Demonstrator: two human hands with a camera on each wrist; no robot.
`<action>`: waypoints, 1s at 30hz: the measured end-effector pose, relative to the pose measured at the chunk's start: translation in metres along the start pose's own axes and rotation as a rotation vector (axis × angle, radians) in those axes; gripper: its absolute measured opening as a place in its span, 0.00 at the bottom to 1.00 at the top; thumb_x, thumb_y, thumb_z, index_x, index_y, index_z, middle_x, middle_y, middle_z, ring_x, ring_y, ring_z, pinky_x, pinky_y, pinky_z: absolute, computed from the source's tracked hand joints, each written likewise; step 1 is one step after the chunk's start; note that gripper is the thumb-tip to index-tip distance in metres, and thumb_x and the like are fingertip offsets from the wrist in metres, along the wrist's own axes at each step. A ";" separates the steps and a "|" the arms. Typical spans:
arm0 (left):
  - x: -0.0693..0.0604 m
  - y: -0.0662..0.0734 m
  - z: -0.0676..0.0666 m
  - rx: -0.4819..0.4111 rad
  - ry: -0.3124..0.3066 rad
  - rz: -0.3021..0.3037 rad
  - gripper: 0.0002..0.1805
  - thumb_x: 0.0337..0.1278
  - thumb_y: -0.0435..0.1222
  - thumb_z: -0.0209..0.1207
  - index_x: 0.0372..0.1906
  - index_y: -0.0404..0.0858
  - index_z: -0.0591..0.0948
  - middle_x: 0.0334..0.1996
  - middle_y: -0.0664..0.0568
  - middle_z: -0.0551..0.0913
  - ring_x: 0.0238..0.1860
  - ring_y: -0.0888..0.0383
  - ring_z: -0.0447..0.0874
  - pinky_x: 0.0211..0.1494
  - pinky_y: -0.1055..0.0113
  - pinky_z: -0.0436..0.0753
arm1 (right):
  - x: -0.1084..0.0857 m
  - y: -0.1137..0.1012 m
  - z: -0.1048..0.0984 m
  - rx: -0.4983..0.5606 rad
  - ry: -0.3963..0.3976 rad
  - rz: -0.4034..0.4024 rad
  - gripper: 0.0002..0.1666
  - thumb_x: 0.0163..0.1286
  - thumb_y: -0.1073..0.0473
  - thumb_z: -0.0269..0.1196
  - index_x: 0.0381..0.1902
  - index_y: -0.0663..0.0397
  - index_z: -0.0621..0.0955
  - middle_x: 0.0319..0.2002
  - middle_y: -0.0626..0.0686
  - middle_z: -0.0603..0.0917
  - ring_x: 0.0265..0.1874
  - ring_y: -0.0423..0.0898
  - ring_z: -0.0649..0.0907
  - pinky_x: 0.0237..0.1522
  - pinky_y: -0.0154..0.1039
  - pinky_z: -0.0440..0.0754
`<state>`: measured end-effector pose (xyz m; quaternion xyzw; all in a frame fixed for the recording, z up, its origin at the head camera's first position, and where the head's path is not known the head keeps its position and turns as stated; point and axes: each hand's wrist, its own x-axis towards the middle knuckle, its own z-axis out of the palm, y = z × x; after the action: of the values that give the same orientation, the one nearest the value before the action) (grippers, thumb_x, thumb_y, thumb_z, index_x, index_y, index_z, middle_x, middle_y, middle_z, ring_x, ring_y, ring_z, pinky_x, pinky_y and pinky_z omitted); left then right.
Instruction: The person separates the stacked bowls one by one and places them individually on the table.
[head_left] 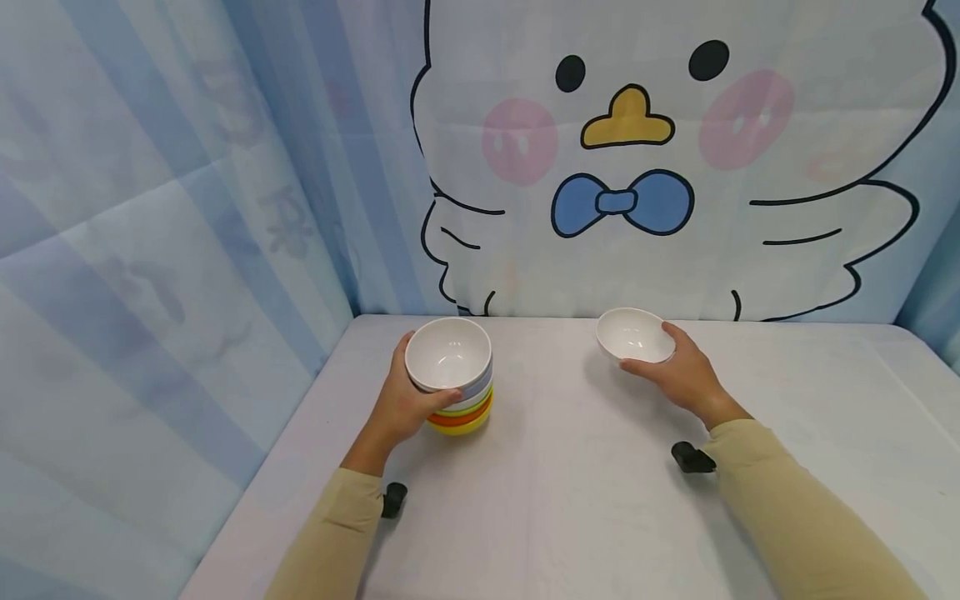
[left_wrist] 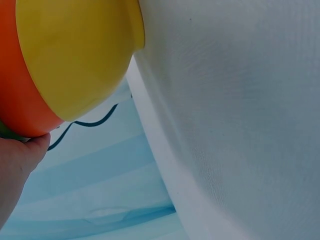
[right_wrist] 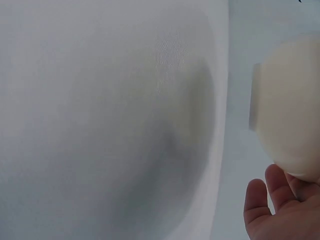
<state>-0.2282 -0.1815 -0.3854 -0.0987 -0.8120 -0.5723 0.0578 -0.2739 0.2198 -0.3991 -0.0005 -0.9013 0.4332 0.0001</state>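
On the left of the head view stands a stack of nested bowls (head_left: 471, 390), with a white one on top and light purple, green, orange and yellow ones below. My left hand (head_left: 408, 400) grips the stack's upper part, its thumb along the near side. In the left wrist view, the yellow bowl (left_wrist: 82, 50) at the bottom and the orange bowl (left_wrist: 22, 80) fill the upper left corner. A single white bowl (head_left: 636, 335) is in my right hand (head_left: 688, 375), pinched by its right side. Seen from the right wrist, this bowl (right_wrist: 292, 107) is held clear above the table.
A white-covered table (head_left: 555, 500) lies under both hands. Behind it hangs a curtain (head_left: 622, 267) with a cartoon bird, and a blue striped curtain (head_left: 150, 292) runs along the left side. Black wrist devices (head_left: 692, 457) stick out at the cuffs.
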 end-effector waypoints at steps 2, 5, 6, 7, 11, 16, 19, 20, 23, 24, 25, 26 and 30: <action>0.000 0.000 0.000 0.004 0.001 -0.008 0.62 0.48 0.36 0.76 0.79 0.38 0.44 0.71 0.43 0.61 0.68 0.43 0.63 0.70 0.45 0.66 | -0.001 0.005 -0.003 -0.011 0.004 0.008 0.71 0.59 0.33 0.70 0.78 0.67 0.44 0.74 0.73 0.52 0.66 0.72 0.62 0.63 0.68 0.66; -0.001 0.001 0.001 0.001 0.002 -0.008 0.62 0.48 0.36 0.76 0.78 0.39 0.44 0.71 0.43 0.61 0.68 0.43 0.64 0.70 0.45 0.66 | -0.001 0.011 -0.007 -0.030 0.013 0.020 0.71 0.59 0.32 0.70 0.78 0.68 0.44 0.74 0.74 0.52 0.65 0.73 0.62 0.62 0.69 0.66; -0.001 0.001 0.001 -0.001 0.003 -0.004 0.61 0.48 0.35 0.76 0.78 0.39 0.45 0.71 0.44 0.62 0.68 0.43 0.64 0.70 0.45 0.66 | -0.001 0.013 -0.008 -0.038 0.016 0.023 0.72 0.59 0.32 0.69 0.78 0.69 0.43 0.73 0.75 0.52 0.65 0.73 0.62 0.62 0.69 0.65; -0.001 0.001 0.001 0.000 0.002 -0.001 0.61 0.48 0.36 0.76 0.78 0.40 0.45 0.71 0.44 0.62 0.68 0.43 0.64 0.70 0.45 0.66 | -0.001 0.015 -0.010 -0.044 0.019 0.023 0.72 0.59 0.31 0.69 0.78 0.69 0.43 0.73 0.75 0.52 0.65 0.73 0.62 0.62 0.69 0.65; -0.001 0.001 0.001 0.001 0.000 0.002 0.61 0.48 0.36 0.76 0.78 0.39 0.45 0.71 0.44 0.61 0.68 0.43 0.64 0.70 0.45 0.66 | 0.000 0.023 -0.015 -0.055 0.026 0.030 0.73 0.59 0.30 0.69 0.78 0.70 0.43 0.73 0.76 0.52 0.65 0.74 0.61 0.63 0.70 0.64; 0.000 0.001 0.000 0.000 0.000 0.000 0.61 0.48 0.36 0.76 0.78 0.38 0.44 0.71 0.43 0.61 0.68 0.43 0.64 0.70 0.45 0.66 | 0.000 0.032 -0.020 -0.059 0.021 0.050 0.73 0.59 0.29 0.68 0.78 0.69 0.41 0.73 0.77 0.51 0.65 0.75 0.60 0.62 0.71 0.63; 0.000 0.000 0.000 -0.005 -0.001 0.002 0.61 0.48 0.35 0.76 0.78 0.39 0.45 0.71 0.44 0.62 0.68 0.43 0.64 0.70 0.45 0.66 | -0.001 0.037 -0.023 -0.060 0.024 0.064 0.74 0.59 0.29 0.68 0.78 0.68 0.39 0.73 0.77 0.50 0.65 0.75 0.60 0.62 0.72 0.62; -0.001 0.001 0.000 -0.008 -0.001 0.001 0.61 0.48 0.35 0.76 0.78 0.39 0.45 0.71 0.44 0.62 0.68 0.43 0.64 0.70 0.45 0.66 | -0.001 0.039 -0.024 -0.060 0.025 0.069 0.74 0.59 0.29 0.68 0.78 0.68 0.39 0.73 0.77 0.50 0.65 0.76 0.60 0.62 0.72 0.62; 0.000 0.000 0.000 -0.012 -0.002 0.000 0.61 0.48 0.35 0.76 0.78 0.39 0.45 0.71 0.44 0.62 0.68 0.44 0.64 0.70 0.45 0.66 | -0.002 0.042 -0.026 -0.062 0.034 0.075 0.75 0.59 0.29 0.68 0.78 0.68 0.38 0.73 0.77 0.50 0.66 0.76 0.59 0.62 0.73 0.61; 0.000 0.000 0.000 -0.014 -0.003 0.001 0.60 0.48 0.35 0.76 0.78 0.40 0.45 0.71 0.44 0.62 0.68 0.44 0.65 0.70 0.45 0.66 | -0.002 0.043 -0.027 -0.063 0.037 0.076 0.75 0.59 0.29 0.68 0.77 0.68 0.38 0.73 0.78 0.50 0.66 0.76 0.59 0.62 0.73 0.61; 0.000 0.000 0.000 -0.015 -0.003 0.003 0.60 0.48 0.35 0.76 0.78 0.40 0.46 0.71 0.44 0.62 0.68 0.44 0.65 0.70 0.45 0.66 | -0.003 0.044 -0.028 -0.064 0.039 0.075 0.75 0.59 0.30 0.68 0.77 0.69 0.38 0.73 0.78 0.50 0.66 0.76 0.59 0.62 0.73 0.61; 0.000 0.000 0.000 -0.014 -0.002 0.002 0.60 0.48 0.35 0.76 0.78 0.40 0.46 0.71 0.44 0.62 0.67 0.44 0.65 0.70 0.46 0.66 | -0.003 0.045 -0.028 -0.063 0.040 0.074 0.75 0.60 0.30 0.68 0.77 0.69 0.38 0.72 0.78 0.50 0.66 0.76 0.59 0.62 0.73 0.60; 0.000 -0.001 0.000 -0.011 -0.004 0.001 0.60 0.48 0.36 0.76 0.78 0.40 0.46 0.71 0.44 0.62 0.67 0.44 0.65 0.70 0.45 0.66 | -0.004 0.049 -0.029 -0.060 0.042 0.071 0.74 0.60 0.31 0.68 0.77 0.71 0.38 0.72 0.79 0.49 0.66 0.76 0.58 0.63 0.73 0.60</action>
<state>-0.2281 -0.1816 -0.3862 -0.1006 -0.8089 -0.5766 0.0559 -0.2697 0.2730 -0.4192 -0.0417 -0.9131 0.4055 0.0038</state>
